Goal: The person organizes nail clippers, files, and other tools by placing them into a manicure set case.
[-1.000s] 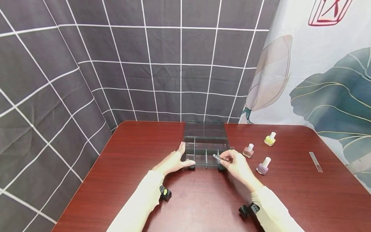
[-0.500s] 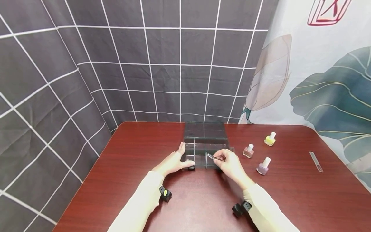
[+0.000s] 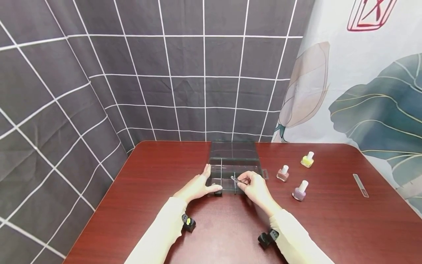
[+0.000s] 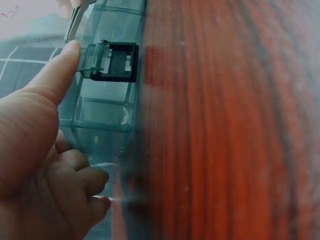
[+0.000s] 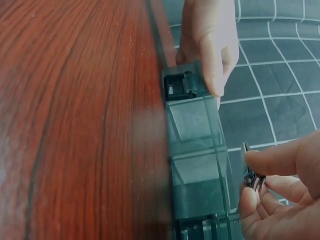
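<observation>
Left hand spread, thumb and fingers against the clear box's left corner; right hand pinches small metal clipper above front compartments.

Three nail polish bottles, two black wrist cameras — one divided box, one small metal tool, one flat strip — one table

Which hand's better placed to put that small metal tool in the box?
Probably the right hand: it pinches the metal tool above the open box; the left hand holds the box's left end.
</observation>
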Available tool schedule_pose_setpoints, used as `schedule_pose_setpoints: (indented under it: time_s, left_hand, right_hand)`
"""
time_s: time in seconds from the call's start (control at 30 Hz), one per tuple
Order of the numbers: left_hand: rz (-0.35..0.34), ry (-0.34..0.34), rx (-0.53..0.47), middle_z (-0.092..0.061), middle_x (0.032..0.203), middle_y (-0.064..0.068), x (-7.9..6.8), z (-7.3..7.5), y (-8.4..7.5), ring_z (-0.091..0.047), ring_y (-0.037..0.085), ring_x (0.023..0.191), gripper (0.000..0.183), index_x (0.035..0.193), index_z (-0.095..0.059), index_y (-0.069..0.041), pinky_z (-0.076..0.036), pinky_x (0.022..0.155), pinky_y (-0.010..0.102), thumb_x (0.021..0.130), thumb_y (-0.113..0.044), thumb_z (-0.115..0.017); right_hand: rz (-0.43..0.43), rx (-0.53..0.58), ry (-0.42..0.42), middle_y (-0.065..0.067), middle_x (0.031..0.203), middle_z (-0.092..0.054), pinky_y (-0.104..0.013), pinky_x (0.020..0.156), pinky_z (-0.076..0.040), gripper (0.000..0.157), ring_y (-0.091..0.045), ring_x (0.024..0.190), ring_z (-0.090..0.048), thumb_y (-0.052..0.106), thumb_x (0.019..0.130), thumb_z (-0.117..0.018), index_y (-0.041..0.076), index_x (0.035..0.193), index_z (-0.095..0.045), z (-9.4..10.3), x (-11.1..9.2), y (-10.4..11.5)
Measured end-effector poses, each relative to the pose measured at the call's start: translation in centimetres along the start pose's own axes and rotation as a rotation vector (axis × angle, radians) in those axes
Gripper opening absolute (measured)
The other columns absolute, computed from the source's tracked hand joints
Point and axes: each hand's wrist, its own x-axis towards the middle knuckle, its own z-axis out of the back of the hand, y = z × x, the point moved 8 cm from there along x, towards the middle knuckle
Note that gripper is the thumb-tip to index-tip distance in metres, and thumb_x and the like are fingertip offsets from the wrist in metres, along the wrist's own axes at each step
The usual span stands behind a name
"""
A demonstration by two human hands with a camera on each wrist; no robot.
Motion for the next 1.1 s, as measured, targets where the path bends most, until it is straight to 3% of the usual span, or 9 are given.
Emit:
schedule_pose_setpoints:
  time_s: [0.4,0.7,1.1]
  left_hand:
    - [-0.019,-0.016,0.017,-0.009,0.152,0.018,0.1,0.0,-0.1,-0.033,0.029,0.131,0.102,0.148,-0.012,0.001,-0.03,0.105,0.037,0.081,-0.058,-0.061]
    - [-0.025,-0.03,0.01,-0.012,0.152,0.019,0.1,0.1,-0.3,-0.037,0.031,0.129,0.103,0.147,-0.012,0.003,-0.033,0.103,0.038,0.08,-0.058,-0.062]
    - [-0.027,-0.038,0.017,-0.013,0.151,0.021,0.1,0.0,0.0,-0.04,0.031,0.126,0.103,0.147,-0.012,0.004,-0.035,0.101,0.038,0.081,-0.057,-0.062]
  right_hand:
    - [0.029,-0.078,-0.08,-0.001,0.07,-0.057,-0.031,0.064,-0.045,0.013,-0.015,0.067,-0.054,-0.002,0.07,-0.072,0.006,0.077,-0.064,-0.8,0.2,1.0]
    - [0.088,-0.11,-0.151,-0.008,0.075,-0.054,-0.036,0.067,-0.046,0.012,-0.024,0.072,-0.054,-0.007,0.069,-0.067,0.0,0.076,-0.061,-2.4,0.1,2.4]
    - [0.138,-0.225,-0.167,-0.006,0.073,-0.05,-0.038,0.069,-0.045,0.015,-0.025,0.074,-0.052,-0.007,0.068,-0.069,0.001,0.075,-0.058,-3.5,0.5,3.0]
